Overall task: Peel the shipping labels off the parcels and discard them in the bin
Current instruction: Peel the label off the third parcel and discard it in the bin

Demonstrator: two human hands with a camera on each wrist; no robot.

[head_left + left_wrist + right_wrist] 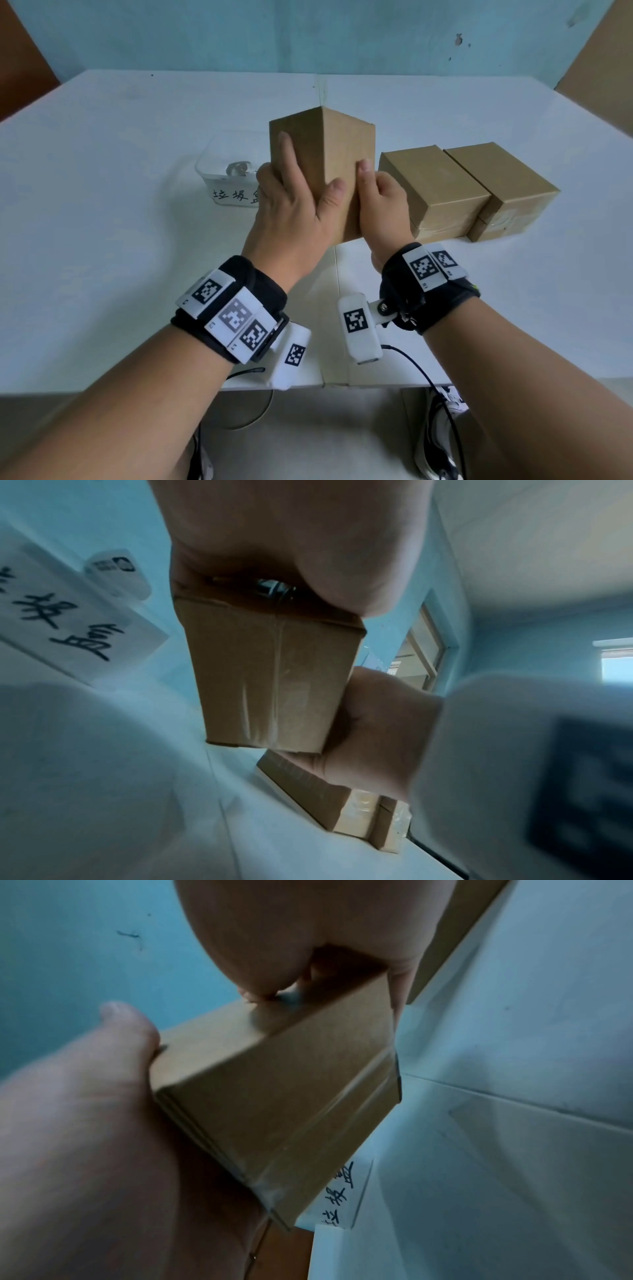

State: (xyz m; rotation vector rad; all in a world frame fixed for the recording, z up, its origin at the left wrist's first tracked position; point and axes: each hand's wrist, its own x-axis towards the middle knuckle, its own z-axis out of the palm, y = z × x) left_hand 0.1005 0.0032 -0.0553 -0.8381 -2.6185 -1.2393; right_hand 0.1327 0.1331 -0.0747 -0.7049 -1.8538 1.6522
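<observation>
Both hands hold 1 cardboard parcel [322, 161] up off the table [102, 171], stood on end between them. The left hand [291, 205] lies along its left face with fingers stretched up the cardboard and the thumb wrapped round the near edge; the right hand [382, 202] clasps the right face, thumb on the front and fingers curled behind. No shipping label shows on any face visible in the 3 views, so it may be on a hidden side or already gone; I cannot tell which.

The grip looks like a risk: the hold sits low on a tall parcel, so turning it to hunt for a label could let the top tip forward. It also hangs just in front of the clear bin [226, 168] with its handwritten paper sign, so a careless swing left could knock that light container along the table. A swing right could bump the 2 other parcels [435, 192] [507, 188], which sit touching side by side. The tape seam on the underside could be mistaken for a label edge and picked at by error.

The table is white, made of 2 panels with a seam down the middle. Behind it stands a pale blue wall, scuffed at the upper right, with brown boards at both sides
</observation>
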